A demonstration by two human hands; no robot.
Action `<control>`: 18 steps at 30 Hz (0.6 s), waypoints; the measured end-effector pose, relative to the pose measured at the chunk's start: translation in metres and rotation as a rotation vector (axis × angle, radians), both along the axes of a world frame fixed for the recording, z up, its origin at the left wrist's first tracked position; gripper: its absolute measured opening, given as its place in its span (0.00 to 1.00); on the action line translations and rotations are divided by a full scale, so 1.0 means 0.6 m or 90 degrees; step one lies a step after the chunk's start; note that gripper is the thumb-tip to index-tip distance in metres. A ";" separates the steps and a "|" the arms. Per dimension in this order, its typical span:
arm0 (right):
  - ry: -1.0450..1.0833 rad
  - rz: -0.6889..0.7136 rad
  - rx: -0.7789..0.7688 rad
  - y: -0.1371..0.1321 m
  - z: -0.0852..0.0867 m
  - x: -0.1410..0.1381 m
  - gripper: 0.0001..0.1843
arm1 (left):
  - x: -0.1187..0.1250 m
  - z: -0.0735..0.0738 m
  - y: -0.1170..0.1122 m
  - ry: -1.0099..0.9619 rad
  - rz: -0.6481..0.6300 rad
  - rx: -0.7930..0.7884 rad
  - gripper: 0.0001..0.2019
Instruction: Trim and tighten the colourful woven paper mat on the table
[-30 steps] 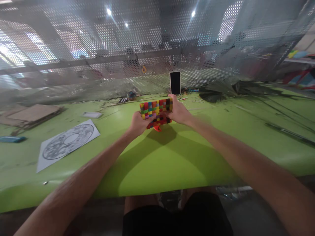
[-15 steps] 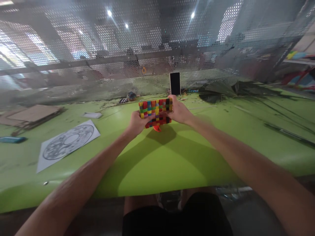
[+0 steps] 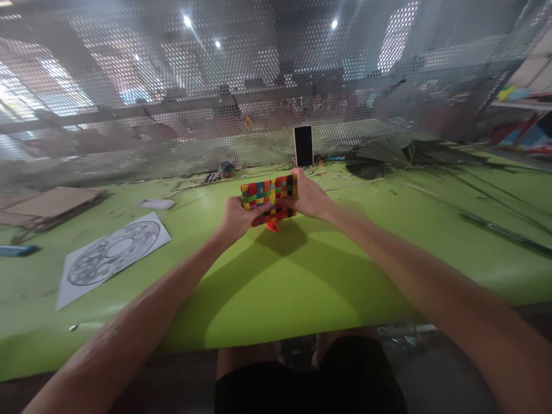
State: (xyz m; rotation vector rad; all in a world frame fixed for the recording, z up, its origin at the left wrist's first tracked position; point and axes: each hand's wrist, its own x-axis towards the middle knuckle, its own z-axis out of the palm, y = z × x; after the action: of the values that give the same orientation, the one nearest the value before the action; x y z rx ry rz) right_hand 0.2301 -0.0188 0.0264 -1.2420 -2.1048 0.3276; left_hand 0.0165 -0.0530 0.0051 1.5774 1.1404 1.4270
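A woven piece of colourful strips (image 3: pixel 268 192), checkered in red, yellow, green, blue and black, is held up above the green table. It looks like a small pouch, though its back is hidden. My left hand (image 3: pixel 238 218) grips its left side, thumb across the front. On the right edge, my right hand (image 3: pixel 308 195) is closed with its thumb on the front and the fingers partly behind. Below the woven piece, a red-orange part (image 3: pixel 272 226) shows at the lower edge; whether it is attached I cannot tell.
Against the perforated metal panel (image 3: pixel 194 115) leans a phone-like dark slab (image 3: pixel 303 146). Dry palm leaves (image 3: pixel 379 158) lie at the right. Leftward on the green table (image 3: pixel 276 299) are a printed sheet (image 3: pixel 114 253), cardboard (image 3: pixel 54 204), a small white item (image 3: pixel 156 204) and a blue object (image 3: pixel 17 250).
The woven piece and both hands appear slightly further left, as do the background things, so the view has shifted a little. My grip looks the same.
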 end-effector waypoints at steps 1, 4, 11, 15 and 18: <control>0.012 0.011 -0.004 0.000 -0.002 0.000 0.40 | -0.001 -0.001 0.001 0.001 -0.004 0.000 0.22; 0.045 0.041 -0.012 0.001 -0.007 -0.001 0.44 | -0.003 -0.002 0.002 -0.003 -0.018 -0.003 0.23; 0.056 0.090 0.001 0.001 -0.017 -0.004 0.49 | -0.005 -0.005 0.008 -0.065 -0.012 -0.065 0.27; 0.042 0.053 0.021 0.004 -0.008 0.002 0.44 | -0.009 -0.007 0.019 -0.108 -0.017 -0.080 0.27; 0.005 -0.015 0.019 0.015 0.004 0.021 0.37 | -0.015 -0.005 0.029 -0.161 0.009 -0.085 0.26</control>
State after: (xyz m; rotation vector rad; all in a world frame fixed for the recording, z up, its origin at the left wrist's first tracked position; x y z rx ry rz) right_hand 0.2428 -0.0100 0.0288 -1.2450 -2.0798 0.2892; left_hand 0.0075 -0.0355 0.0023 1.2594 1.0747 1.4791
